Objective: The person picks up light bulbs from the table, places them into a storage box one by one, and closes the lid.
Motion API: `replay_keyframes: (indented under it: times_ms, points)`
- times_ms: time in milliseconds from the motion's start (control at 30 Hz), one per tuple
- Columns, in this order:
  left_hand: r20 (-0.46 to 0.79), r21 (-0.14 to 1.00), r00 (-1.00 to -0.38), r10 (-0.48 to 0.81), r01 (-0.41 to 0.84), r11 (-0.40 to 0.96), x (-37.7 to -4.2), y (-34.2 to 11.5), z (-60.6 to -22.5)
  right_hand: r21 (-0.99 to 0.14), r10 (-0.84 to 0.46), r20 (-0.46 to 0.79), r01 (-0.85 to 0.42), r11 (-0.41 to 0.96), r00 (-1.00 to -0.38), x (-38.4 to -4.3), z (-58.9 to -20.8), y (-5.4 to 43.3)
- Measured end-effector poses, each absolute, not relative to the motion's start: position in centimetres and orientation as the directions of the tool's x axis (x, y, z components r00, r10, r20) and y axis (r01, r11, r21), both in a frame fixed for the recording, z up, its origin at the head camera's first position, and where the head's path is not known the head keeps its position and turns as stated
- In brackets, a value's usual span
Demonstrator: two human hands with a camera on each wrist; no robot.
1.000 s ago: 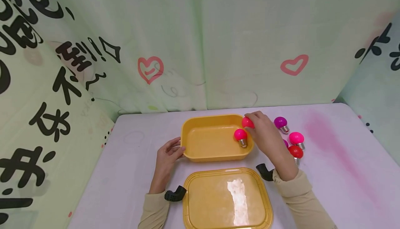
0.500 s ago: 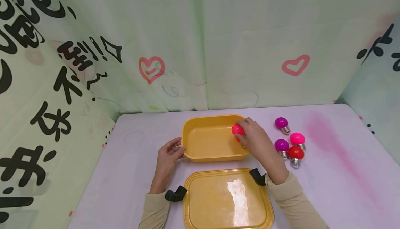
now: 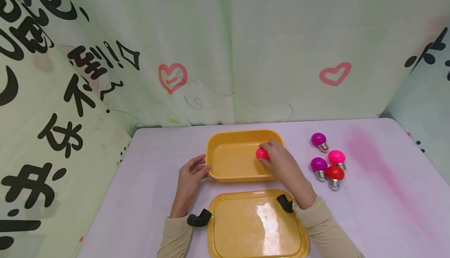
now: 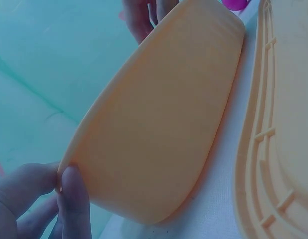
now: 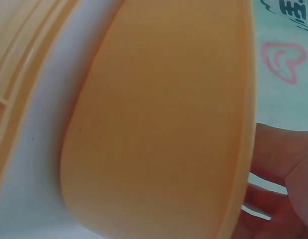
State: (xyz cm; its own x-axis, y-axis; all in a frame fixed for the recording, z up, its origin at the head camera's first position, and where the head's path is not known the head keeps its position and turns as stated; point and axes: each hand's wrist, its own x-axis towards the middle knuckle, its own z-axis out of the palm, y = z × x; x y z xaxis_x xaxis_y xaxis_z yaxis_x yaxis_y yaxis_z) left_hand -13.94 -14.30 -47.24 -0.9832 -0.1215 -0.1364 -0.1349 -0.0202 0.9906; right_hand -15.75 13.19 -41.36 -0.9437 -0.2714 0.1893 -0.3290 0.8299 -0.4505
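Note:
My left hand [image 3: 190, 182] pinches the left rim of a yellow plastic box [image 3: 230, 174] between thumb and fingers; the left wrist view shows the thumb [image 4: 75, 194] against its outer wall. Reaching over the right side of the box, my right hand [image 3: 282, 165] grips a pinkish-red light bulb [image 3: 262, 154] inside it. The bulb's base is hidden by the fingers, and so is the box floor beneath that hand. In the right wrist view the box wall [image 5: 164, 119] covers most of the picture, and the bulb cannot be seen.
Right of the box lie several light bulbs: two purple ones, a pink bulb [image 3: 336, 157] and a red bulb [image 3: 335, 173]. A yellow lid [image 3: 242, 226] lies flat in front of the box. A printed cloth wall [image 3: 267, 54] stands behind the table [image 3: 158, 164].
My right hand has moved left and slightly down into the box with its bulb. A pink bulb seen earlier in the box is now hidden behind it. My left hand stays on the rim.

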Motion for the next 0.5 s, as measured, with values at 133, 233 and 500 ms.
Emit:
replay_keyframes:
  times_ms: [133, 233, 500]
  points:
    - [-0.131, 0.991, -0.985, -0.114, -0.13, -0.02, -13.9, -14.2, -47.3, -0.441, -0.281, 0.19, -0.337, 0.832, -0.941, -15.8, -41.9, 13.0]
    - [-0.133, 0.991, -0.984, -0.115, -0.131, -0.019, -13.9, -14.2, -47.2, -0.429, -0.292, 0.192, -0.348, 0.834, -0.937, -15.9, -42.2, 12.9]
    - [-0.134, 0.991, -0.984, -0.116, -0.134, -0.013, -13.9, -14.2, -47.1, -0.384, -0.309, 0.212, -0.369, 0.846, -0.927, -16.0, -42.8, 12.4]
